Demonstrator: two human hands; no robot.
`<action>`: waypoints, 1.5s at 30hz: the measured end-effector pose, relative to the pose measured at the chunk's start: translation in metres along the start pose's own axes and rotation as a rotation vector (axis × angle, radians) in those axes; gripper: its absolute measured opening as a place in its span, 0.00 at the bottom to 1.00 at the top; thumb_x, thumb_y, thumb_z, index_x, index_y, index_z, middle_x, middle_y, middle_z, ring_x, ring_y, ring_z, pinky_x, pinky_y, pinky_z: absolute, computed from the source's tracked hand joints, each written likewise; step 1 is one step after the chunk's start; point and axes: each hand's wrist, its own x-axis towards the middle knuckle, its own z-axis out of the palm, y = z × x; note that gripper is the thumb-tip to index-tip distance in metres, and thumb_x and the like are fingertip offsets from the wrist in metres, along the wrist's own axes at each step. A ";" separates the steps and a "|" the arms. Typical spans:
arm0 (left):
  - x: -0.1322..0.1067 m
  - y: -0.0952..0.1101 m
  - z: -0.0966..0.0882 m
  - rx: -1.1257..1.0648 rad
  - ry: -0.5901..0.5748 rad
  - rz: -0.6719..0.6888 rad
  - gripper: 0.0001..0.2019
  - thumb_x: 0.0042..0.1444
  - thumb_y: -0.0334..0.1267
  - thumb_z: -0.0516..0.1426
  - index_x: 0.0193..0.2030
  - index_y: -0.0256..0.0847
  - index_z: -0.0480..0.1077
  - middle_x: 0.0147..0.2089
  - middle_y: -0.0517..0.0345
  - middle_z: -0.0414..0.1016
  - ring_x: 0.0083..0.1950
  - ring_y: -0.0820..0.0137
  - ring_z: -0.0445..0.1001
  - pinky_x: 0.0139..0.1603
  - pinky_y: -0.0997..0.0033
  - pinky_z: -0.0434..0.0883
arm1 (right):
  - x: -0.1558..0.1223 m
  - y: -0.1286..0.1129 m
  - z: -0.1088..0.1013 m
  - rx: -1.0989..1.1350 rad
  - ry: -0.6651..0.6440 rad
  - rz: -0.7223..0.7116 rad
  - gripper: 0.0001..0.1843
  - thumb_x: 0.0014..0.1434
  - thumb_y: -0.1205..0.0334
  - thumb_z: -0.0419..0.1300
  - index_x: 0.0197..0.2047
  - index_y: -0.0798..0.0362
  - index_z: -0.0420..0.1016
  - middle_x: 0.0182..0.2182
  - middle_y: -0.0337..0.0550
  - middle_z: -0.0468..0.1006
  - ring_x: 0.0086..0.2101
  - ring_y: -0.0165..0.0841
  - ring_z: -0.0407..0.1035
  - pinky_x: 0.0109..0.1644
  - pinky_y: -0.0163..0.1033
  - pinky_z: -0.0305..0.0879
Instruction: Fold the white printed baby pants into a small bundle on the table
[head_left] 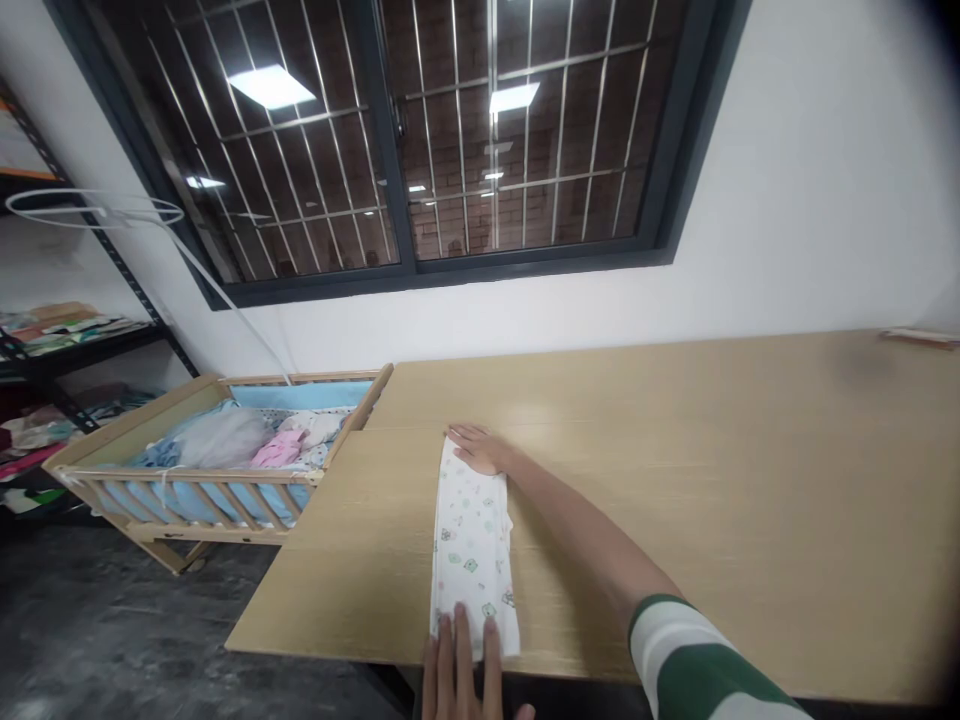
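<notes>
A white cloth [471, 540] with small green and grey prints lies folded into a long strip on the wooden table [637, 480]. My right hand [480, 450] rests flat on the strip's far end, its fingers stretched out to the left. At the near end, by the table's front edge, my left hand [459, 675] lies with its fingers extended over the cloth. Neither hand grips the fabric. The lower part of my left hand is cut off by the bottom of the view.
Left of the table stands a wooden crib [202, 480] with blue lining and pink and white fabrics inside. A white hoop stand [187, 255] rises from it. Shelves [82, 340] with folded cloths are at far left. A barred window [420, 150] is behind.
</notes>
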 end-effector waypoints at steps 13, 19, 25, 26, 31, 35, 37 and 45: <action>0.055 -0.030 -0.031 -0.286 -0.091 0.175 0.14 0.64 0.41 0.56 0.55 0.45 0.74 0.53 0.50 0.80 0.50 0.60 0.78 0.49 0.61 0.77 | -0.081 -0.066 -0.023 -0.219 0.198 -0.124 0.27 0.65 0.64 0.52 0.67 0.58 0.65 0.67 0.61 0.62 0.66 0.50 0.56 0.68 0.56 0.50; 0.059 -0.056 -0.042 -0.418 -0.174 0.252 0.10 0.66 0.37 0.54 0.51 0.46 0.74 0.50 0.53 0.80 0.49 0.64 0.79 0.52 0.62 0.77 | -0.182 -0.143 -0.026 -0.014 -0.031 -0.139 0.20 0.70 0.52 0.49 0.56 0.52 0.75 0.48 0.53 0.78 0.48 0.43 0.73 0.54 0.46 0.67; 0.051 -0.057 -0.054 -0.394 -0.134 0.336 0.19 0.61 0.26 0.53 0.56 0.47 0.72 0.52 0.56 0.80 0.48 0.66 0.79 0.50 0.65 0.78 | -0.255 -0.172 -0.014 -0.081 -0.099 -0.110 0.27 0.60 0.51 0.64 0.61 0.49 0.72 0.55 0.55 0.74 0.56 0.50 0.68 0.62 0.51 0.62; 0.051 -0.057 -0.057 -0.401 -0.127 0.356 0.21 0.60 0.23 0.51 0.55 0.48 0.72 0.51 0.58 0.81 0.47 0.67 0.80 0.48 0.66 0.79 | -0.262 -0.174 -0.011 -0.090 -0.086 -0.109 0.25 0.63 0.57 0.62 0.63 0.48 0.70 0.56 0.55 0.74 0.56 0.49 0.67 0.62 0.51 0.62; 0.052 -0.054 -0.076 -0.554 -0.130 0.413 0.21 0.62 0.22 0.47 0.54 0.46 0.71 0.42 0.59 0.82 0.40 0.70 0.81 0.44 0.72 0.79 | -0.284 -0.189 -0.020 -0.004 -0.095 -0.092 0.24 0.64 0.74 0.49 0.58 0.46 0.72 0.51 0.49 0.78 0.54 0.41 0.70 0.61 0.45 0.63; 0.058 -0.053 -0.088 -0.728 -0.148 0.344 0.15 0.67 0.32 0.52 0.57 0.47 0.70 0.46 0.54 0.82 0.45 0.69 0.81 0.48 0.75 0.78 | -0.291 -0.202 -0.058 0.133 -0.149 0.047 0.17 0.66 0.67 0.52 0.55 0.48 0.73 0.45 0.47 0.79 0.48 0.40 0.73 0.51 0.41 0.67; 0.071 -0.056 -0.093 -0.772 -0.163 0.279 0.14 0.68 0.34 0.53 0.58 0.47 0.70 0.48 0.53 0.80 0.48 0.69 0.80 0.50 0.74 0.78 | -0.285 -0.202 -0.079 0.182 -0.137 0.110 0.16 0.67 0.62 0.53 0.56 0.47 0.72 0.43 0.46 0.79 0.45 0.39 0.74 0.46 0.40 0.68; 0.198 -0.079 -0.071 -0.672 -0.204 0.048 0.11 0.68 0.39 0.53 0.49 0.44 0.77 0.49 0.53 0.81 0.50 0.65 0.79 0.54 0.66 0.74 | -0.186 -0.128 -0.103 0.289 0.264 -0.010 0.11 0.66 0.60 0.58 0.48 0.53 0.77 0.45 0.48 0.78 0.44 0.37 0.72 0.49 0.41 0.67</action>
